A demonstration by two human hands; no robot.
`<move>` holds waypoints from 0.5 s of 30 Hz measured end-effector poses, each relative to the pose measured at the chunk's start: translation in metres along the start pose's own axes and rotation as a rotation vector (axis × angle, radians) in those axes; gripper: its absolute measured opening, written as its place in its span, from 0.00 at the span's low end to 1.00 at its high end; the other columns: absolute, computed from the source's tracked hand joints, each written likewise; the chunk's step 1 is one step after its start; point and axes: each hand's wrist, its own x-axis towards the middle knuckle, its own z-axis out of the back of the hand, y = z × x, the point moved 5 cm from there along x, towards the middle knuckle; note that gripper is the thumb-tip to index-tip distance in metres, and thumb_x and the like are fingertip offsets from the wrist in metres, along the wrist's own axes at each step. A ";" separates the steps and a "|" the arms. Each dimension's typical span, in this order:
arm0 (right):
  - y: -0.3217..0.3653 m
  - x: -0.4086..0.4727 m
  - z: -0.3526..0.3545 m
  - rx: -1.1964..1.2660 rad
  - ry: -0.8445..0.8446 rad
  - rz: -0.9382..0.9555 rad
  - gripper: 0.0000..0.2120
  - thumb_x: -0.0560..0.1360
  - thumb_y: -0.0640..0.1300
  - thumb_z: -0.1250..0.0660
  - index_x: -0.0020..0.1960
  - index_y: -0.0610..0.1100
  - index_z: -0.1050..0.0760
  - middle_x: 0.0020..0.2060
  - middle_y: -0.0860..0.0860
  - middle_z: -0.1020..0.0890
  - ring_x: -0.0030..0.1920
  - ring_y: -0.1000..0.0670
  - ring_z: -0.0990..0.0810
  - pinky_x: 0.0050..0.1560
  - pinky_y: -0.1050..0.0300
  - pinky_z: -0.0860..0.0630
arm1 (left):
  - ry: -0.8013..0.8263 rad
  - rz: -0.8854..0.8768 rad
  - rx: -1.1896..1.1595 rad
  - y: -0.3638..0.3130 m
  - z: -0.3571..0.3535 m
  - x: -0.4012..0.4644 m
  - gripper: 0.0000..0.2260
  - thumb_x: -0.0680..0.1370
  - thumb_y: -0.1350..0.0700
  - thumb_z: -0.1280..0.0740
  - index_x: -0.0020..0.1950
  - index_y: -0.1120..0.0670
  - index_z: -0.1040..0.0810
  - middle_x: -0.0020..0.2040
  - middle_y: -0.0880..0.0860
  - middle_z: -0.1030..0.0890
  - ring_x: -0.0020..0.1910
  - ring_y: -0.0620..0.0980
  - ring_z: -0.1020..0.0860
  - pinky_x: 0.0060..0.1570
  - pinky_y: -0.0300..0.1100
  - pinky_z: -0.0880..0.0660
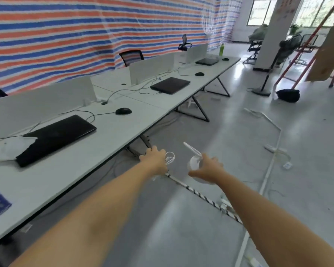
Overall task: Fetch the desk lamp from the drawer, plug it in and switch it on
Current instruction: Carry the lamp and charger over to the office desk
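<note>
Both my arms reach forward over the grey floor, just off the front edge of the long white desk [112, 143]. My right hand [208, 167] grips a small white desk lamp [194, 163] by its round base; the thin white lamp arm sticks up and to the left. My left hand [154, 160] is closed on the lamp's coiled white cable [170, 158], whose loops show at the fingertips. No drawer is in sight.
Closed black laptops [56, 137], mice and cables lie on the desk, with low white dividers behind. A striped cable cover [202, 197] and white floor trunking with a power strip [270, 148] cross the floor. A fan stand, black bag and red ladder stand far right.
</note>
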 end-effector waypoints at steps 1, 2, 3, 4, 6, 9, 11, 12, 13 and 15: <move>-0.006 0.023 0.008 -0.003 -0.003 -0.012 0.39 0.65 0.60 0.28 0.69 0.48 0.39 0.61 0.40 0.30 0.63 0.37 0.31 0.61 0.47 0.32 | 0.004 -0.007 0.003 -0.007 0.003 0.025 0.18 0.73 0.55 0.36 0.62 0.55 0.33 0.65 0.59 0.36 0.66 0.60 0.37 0.61 0.57 0.33; -0.011 0.043 0.015 -0.005 -0.011 -0.018 0.38 0.65 0.60 0.28 0.69 0.49 0.39 0.61 0.40 0.30 0.63 0.37 0.31 0.60 0.47 0.31 | 0.003 -0.013 0.005 -0.014 0.006 0.047 0.18 0.73 0.55 0.36 0.62 0.55 0.33 0.65 0.59 0.36 0.66 0.60 0.37 0.61 0.58 0.33; -0.018 0.068 0.026 -0.007 -0.018 -0.025 0.38 0.64 0.60 0.28 0.68 0.49 0.38 0.61 0.40 0.30 0.63 0.37 0.31 0.59 0.47 0.31 | -0.001 -0.016 0.001 -0.023 0.010 0.074 0.18 0.73 0.55 0.36 0.62 0.55 0.34 0.65 0.59 0.36 0.66 0.60 0.37 0.61 0.58 0.33; -0.024 0.089 0.036 -0.008 -0.022 -0.027 0.38 0.64 0.59 0.28 0.68 0.49 0.38 0.61 0.40 0.30 0.63 0.37 0.32 0.59 0.47 0.31 | -0.002 -0.016 -0.005 -0.030 0.014 0.095 0.18 0.74 0.55 0.36 0.62 0.55 0.34 0.65 0.59 0.36 0.66 0.60 0.37 0.61 0.58 0.33; -0.034 0.136 0.061 -0.009 -0.023 -0.042 0.38 0.64 0.60 0.28 0.68 0.50 0.38 0.61 0.41 0.31 0.63 0.37 0.32 0.60 0.46 0.31 | 0.000 -0.014 -0.029 -0.049 0.026 0.142 0.17 0.74 0.55 0.36 0.62 0.55 0.34 0.66 0.59 0.36 0.66 0.61 0.37 0.61 0.58 0.33; -0.044 0.208 0.103 -0.042 -0.031 -0.041 0.39 0.62 0.61 0.28 0.68 0.50 0.38 0.61 0.41 0.30 0.63 0.37 0.32 0.60 0.44 0.29 | -0.017 -0.017 -0.052 -0.078 0.048 0.210 0.17 0.74 0.55 0.36 0.61 0.55 0.33 0.65 0.59 0.36 0.65 0.60 0.37 0.60 0.57 0.33; -0.049 0.253 0.124 -0.044 -0.030 -0.044 0.39 0.62 0.61 0.28 0.68 0.51 0.38 0.61 0.41 0.31 0.63 0.37 0.32 0.60 0.44 0.29 | -0.014 -0.017 -0.061 -0.094 0.057 0.251 0.17 0.74 0.55 0.36 0.60 0.55 0.33 0.65 0.59 0.36 0.65 0.60 0.36 0.59 0.56 0.32; -0.051 0.278 0.132 -0.046 -0.026 -0.044 0.39 0.62 0.61 0.28 0.68 0.51 0.38 0.61 0.41 0.31 0.63 0.37 0.32 0.59 0.44 0.29 | -0.012 -0.017 -0.060 -0.100 0.062 0.275 0.17 0.73 0.55 0.35 0.60 0.55 0.33 0.65 0.59 0.36 0.65 0.60 0.36 0.58 0.56 0.32; -0.051 0.298 0.137 -0.051 -0.021 -0.043 0.39 0.62 0.61 0.28 0.68 0.51 0.38 0.60 0.41 0.30 0.63 0.37 0.32 0.59 0.44 0.30 | -0.010 -0.014 -0.059 -0.104 0.066 0.295 0.17 0.73 0.55 0.35 0.60 0.55 0.33 0.65 0.59 0.36 0.65 0.60 0.36 0.58 0.56 0.32; -0.052 0.340 0.146 -0.061 -0.014 -0.038 0.40 0.61 0.61 0.29 0.68 0.51 0.38 0.60 0.41 0.30 0.62 0.38 0.31 0.57 0.45 0.29 | -0.018 -0.010 -0.058 -0.110 0.073 0.336 0.17 0.73 0.55 0.35 0.60 0.55 0.33 0.65 0.59 0.35 0.65 0.60 0.36 0.59 0.56 0.32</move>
